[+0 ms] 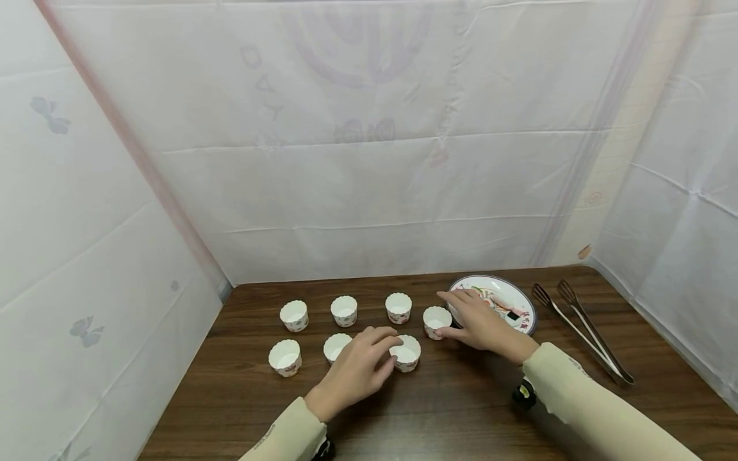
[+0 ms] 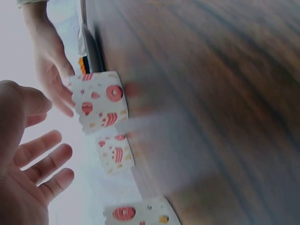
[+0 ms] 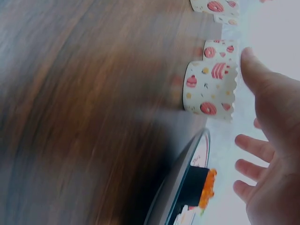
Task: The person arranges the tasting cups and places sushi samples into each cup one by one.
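Note:
Several white paper baking cups with scalloped rims stand in two rows on the wooden table. My left hand (image 1: 359, 366) hovers at the front row, fingers loosely bent beside the rightmost front cup (image 1: 408, 356). In the left wrist view, its fingertips are spread and grip nothing. My right hand (image 1: 481, 322) is at the rightmost back cup (image 1: 436, 331); its thumb overlaps that cup's rim in the head view, and its fingers reach over the plate's left side. The right wrist view shows the pink-patterned cup (image 3: 208, 91) beside relaxed, separated fingers (image 3: 253, 146).
A round plate (image 1: 526, 325) with sushi-like pieces, one a black-wrapped roll topped with orange (image 3: 194, 185), stands at the back right. Metal tongs (image 1: 594, 342) lie right of it. Other cups (image 1: 285, 358) stand to the left. Pale cloth (image 1: 369, 192) hangs behind the table.

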`<state>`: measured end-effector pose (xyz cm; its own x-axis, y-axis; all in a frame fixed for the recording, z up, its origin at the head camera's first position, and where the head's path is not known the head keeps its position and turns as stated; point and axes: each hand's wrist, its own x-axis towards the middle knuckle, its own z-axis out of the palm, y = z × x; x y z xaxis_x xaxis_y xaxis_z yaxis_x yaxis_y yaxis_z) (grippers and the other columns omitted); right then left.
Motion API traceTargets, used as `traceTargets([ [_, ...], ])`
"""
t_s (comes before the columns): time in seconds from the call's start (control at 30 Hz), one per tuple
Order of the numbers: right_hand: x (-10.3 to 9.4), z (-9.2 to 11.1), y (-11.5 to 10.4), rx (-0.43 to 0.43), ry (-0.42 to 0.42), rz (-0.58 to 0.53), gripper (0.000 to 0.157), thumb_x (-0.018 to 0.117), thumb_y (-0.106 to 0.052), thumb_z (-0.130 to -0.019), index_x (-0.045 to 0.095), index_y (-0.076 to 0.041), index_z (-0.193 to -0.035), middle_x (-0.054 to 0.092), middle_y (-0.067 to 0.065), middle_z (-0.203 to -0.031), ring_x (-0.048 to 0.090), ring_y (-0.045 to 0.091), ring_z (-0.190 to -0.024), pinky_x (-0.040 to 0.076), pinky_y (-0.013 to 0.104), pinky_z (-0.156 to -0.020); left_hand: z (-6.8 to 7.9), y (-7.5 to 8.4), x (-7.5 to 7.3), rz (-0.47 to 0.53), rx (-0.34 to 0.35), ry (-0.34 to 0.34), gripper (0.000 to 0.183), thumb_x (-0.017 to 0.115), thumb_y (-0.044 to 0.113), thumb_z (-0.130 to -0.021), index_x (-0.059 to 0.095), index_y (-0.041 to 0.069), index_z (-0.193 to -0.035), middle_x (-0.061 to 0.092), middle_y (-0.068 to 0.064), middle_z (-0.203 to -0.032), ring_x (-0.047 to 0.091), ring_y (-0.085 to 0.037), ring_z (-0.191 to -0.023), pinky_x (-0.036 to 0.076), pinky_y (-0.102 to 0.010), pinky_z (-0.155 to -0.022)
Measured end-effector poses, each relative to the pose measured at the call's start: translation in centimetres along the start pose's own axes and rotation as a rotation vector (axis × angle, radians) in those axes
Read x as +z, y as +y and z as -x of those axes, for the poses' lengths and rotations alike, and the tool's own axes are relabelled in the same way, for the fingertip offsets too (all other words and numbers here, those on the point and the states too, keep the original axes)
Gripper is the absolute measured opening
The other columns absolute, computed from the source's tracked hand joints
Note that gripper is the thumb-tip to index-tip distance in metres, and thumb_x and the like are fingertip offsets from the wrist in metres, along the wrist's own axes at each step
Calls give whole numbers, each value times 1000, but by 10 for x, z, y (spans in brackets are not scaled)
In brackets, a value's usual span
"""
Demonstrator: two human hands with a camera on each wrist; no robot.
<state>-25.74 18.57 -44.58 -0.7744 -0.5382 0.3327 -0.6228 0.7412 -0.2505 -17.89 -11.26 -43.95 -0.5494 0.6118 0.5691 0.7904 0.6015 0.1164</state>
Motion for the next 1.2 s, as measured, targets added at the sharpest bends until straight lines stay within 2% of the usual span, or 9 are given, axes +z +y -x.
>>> traceTargets([
  [0.17,-6,6,9,-10,50,11,74,79,-45,-89,54,-6,-147,58,17,-140,50,42,-132,44,61,-103,6,-3,-9,14,-22,75,27,77,7,-88,72,11,-114,67,-2,-122,63,-19,-103,55,-32,-81],
  [0.3,-9,10,19,-31,95,31,70,79,-42,-90,56,-3,-144,60,17,-139,52,40,-130,43,59,-105,12,-7,-16,4,-25,115,25,78,9,-88,72,11,-113,68,-4,-122,65,-22,-109,55,-41,-92],
  [0.4,-12,13,27,-27,117,44,68,81,-39,-89,58,-2,-142,60,19,-137,52,41,-128,43,60,-105,17,-11,-20,-8,-40,132,26,78,9,-87,72,11,-113,68,-5,-123,65,-23,-112,54,-45,-95],
  [0.57,-22,20,40,16,116,87,67,81,-35,-89,57,-1,-142,58,23,-139,50,46,-129,41,63,-105,29,-20,-29,-38,-88,157,26,78,8,-87,73,11,-112,68,-6,-123,63,-25,-111,52,-45,-92],
  [0.83,-42,36,63,82,101,131,67,79,-31,-92,53,0,-145,53,26,-142,46,51,-129,39,66,-103,48,-37,-49,-48,-155,215,33,77,7,-86,71,9,-118,63,-11,-131,58,-34,-120,44,-54,-101],
  [1.07,-54,58,86,109,143,187,65,83,-28,-88,57,0,-141,54,29,-137,48,56,-122,39,71,-98,70,-53,-64,-101,-294,280,48,82,5,-81,67,5,-127,56,-23,-139,52,-47,-125,43,-65,-96],
  [1.2,-59,74,98,160,107,213,67,82,-28,-89,55,0,-142,50,32,-139,45,60,-121,37,74,-97,84,-59,-71,-116,-402,273,62,85,6,-79,61,3,-136,51,-30,-141,48,-53,-126,42,-69,-95],
])
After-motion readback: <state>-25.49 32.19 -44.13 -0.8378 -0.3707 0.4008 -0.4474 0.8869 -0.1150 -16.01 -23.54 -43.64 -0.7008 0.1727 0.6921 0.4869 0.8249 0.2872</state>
